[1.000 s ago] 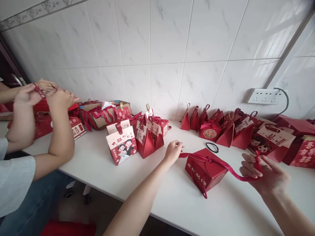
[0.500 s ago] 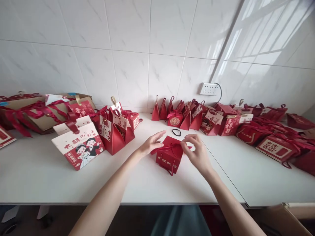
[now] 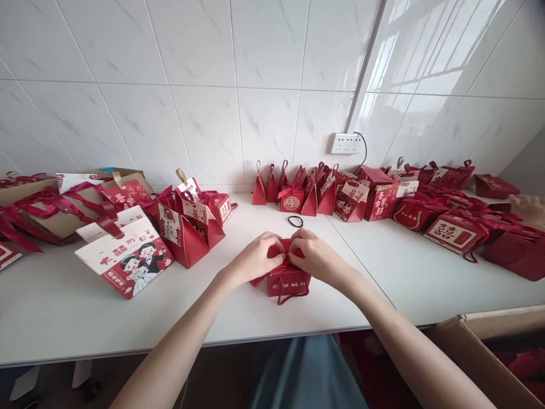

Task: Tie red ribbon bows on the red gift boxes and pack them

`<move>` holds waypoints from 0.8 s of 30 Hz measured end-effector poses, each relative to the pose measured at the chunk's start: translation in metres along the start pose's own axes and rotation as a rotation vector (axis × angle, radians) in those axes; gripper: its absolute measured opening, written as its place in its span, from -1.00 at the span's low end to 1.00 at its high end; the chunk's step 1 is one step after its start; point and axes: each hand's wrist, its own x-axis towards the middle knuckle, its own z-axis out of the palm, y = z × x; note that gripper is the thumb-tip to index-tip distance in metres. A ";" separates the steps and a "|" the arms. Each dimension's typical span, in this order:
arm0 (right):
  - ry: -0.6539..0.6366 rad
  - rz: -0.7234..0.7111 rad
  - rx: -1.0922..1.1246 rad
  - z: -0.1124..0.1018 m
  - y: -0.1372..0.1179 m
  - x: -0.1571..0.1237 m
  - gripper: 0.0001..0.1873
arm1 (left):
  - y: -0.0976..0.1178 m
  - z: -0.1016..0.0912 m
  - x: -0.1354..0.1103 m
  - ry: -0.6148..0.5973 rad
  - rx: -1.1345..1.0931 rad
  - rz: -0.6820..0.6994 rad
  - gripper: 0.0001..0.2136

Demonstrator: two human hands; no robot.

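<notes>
A small red gift box (image 3: 288, 286) with pale gold lettering sits on the white table in front of me. A twisted red cord handle (image 3: 286, 299) hangs down its near side. My left hand (image 3: 258, 257) is closed at the box's top, thumb and fingers pinching the red ribbon there. From the other side my right hand (image 3: 315, 258) pinches the same ribbon, its fingertips close to the left ones. The fingers hide most of the ribbon. Just beyond the hands lies a black hair tie (image 3: 295, 221).
Red triangular boxes (image 3: 184, 238) and a white-topped box with a cartoon couple (image 3: 140, 264) stand at left. Several small red boxes (image 3: 313, 193) line the wall below a power strip (image 3: 346, 144). More boxes (image 3: 455, 236) crowd the right, where another person's hand (image 3: 528, 210) shows. A cardboard carton (image 3: 472, 346) is at lower right.
Both hands have come together over the box and pinched the ribbon on its top. The camera view has turned slightly right. Another person's hand has appeared at the far right.
</notes>
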 end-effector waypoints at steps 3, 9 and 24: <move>0.000 -0.034 -0.007 0.001 0.004 0.002 -0.87 | 0.009 -0.003 0.004 0.001 0.101 0.007 -0.90; 0.067 -0.086 0.221 0.001 0.017 -0.009 -0.88 | 0.015 0.008 0.005 0.053 0.109 0.054 -0.87; 0.154 -0.125 0.026 0.007 -0.015 -0.024 -0.90 | -0.002 0.014 -0.022 0.227 -0.089 0.066 -0.91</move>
